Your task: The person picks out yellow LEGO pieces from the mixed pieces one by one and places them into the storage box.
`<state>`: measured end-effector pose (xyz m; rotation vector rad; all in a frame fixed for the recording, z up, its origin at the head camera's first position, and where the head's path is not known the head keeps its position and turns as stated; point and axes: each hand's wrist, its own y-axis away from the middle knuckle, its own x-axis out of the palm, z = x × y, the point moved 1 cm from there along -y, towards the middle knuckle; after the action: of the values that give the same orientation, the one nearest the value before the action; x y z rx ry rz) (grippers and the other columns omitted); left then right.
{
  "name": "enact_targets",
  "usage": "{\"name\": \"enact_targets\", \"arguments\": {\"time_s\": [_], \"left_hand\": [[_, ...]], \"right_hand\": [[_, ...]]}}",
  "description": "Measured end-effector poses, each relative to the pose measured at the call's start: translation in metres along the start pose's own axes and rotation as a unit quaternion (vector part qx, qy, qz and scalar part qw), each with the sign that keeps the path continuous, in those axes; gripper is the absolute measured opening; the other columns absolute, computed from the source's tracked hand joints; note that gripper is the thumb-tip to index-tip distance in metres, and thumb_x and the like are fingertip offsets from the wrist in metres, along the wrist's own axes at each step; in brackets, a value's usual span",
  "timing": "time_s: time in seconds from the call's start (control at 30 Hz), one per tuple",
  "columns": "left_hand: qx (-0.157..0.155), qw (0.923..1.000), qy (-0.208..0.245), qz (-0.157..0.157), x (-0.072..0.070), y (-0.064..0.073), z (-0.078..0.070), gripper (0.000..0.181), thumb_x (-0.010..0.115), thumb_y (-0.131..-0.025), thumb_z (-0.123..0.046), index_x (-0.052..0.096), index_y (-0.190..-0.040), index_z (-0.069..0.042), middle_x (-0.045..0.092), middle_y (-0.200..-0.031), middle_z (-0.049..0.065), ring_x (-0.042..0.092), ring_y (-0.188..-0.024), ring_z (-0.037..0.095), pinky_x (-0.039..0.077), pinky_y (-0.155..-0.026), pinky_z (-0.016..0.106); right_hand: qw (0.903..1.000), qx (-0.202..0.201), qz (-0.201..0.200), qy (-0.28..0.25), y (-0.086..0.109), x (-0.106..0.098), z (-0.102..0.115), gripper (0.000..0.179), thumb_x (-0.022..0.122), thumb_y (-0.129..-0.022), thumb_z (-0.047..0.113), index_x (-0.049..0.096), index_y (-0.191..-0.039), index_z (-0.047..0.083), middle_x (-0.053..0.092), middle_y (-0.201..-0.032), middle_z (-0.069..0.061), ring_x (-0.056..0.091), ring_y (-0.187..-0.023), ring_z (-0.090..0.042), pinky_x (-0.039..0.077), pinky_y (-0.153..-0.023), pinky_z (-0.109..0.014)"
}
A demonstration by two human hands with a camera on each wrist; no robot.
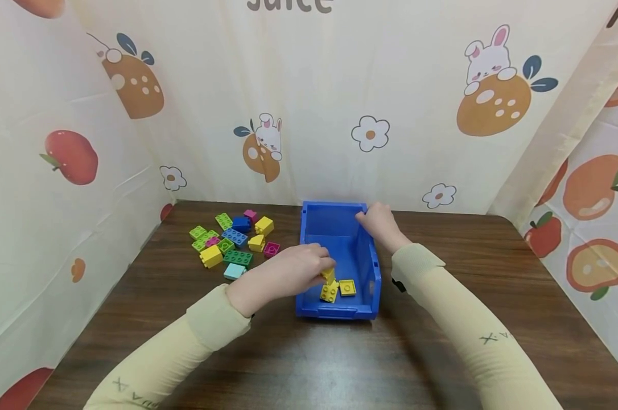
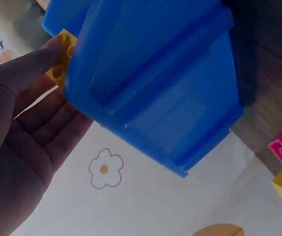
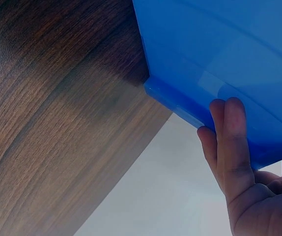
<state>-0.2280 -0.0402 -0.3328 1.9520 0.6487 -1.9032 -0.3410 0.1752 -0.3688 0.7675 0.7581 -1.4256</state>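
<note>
Now we pinch a yellow brick (image 1: 328, 275) with our left hand (image 1: 300, 267) at the seven o'clock side of the blue bin (image 1: 336, 312); our right hand (image 1: 383, 225) grips it at one o'clock, likely so it won't slide; loose bricks (image 1: 234, 237) lie outside at nine.

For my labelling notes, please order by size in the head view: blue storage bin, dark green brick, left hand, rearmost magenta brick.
Blue storage bin
Left hand
Dark green brick
Rearmost magenta brick
</note>
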Motion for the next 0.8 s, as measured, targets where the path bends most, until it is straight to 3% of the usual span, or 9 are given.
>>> {"name": "enact_targets", "arguments": {"time_s": [0.3, 0.8], "left_hand": [[-0.008, 0.9977, 0.004, 0.067, 0.008, -0.005, -0.002, 0.032, 0.073, -0.082, -0.025, 0.069, -0.112, -0.018, 0.067, -0.099, -0.003, 0.061, -0.094, 0.011, 0.052, -0.082, 0.021], [-0.052, 0.9902, 0.005, 0.129, 0.021, -0.014, -0.004, 0.031, 0.073, -0.083, -0.021, 0.070, -0.113, -0.017, 0.069, -0.101, -0.002, 0.062, -0.092, 0.012, 0.053, -0.084, 0.025]], "right_hand": [[1.0000, -0.002, -0.004, 0.002, 0.000, 0.001, 0.000, 0.038, 0.045, -0.093, 0.019, 0.035, -0.058, 0.011, 0.034, -0.050, 0.001, 0.040, -0.043, -0.013, 0.036, -0.040, -0.020], [1.0000, 0.003, -0.003, 0.003, 0.000, 0.001, 0.001, 0.039, 0.046, -0.093, 0.018, 0.035, -0.056, 0.011, 0.033, -0.049, 0.001, 0.039, -0.042, -0.013, 0.035, -0.039, -0.021]]}}
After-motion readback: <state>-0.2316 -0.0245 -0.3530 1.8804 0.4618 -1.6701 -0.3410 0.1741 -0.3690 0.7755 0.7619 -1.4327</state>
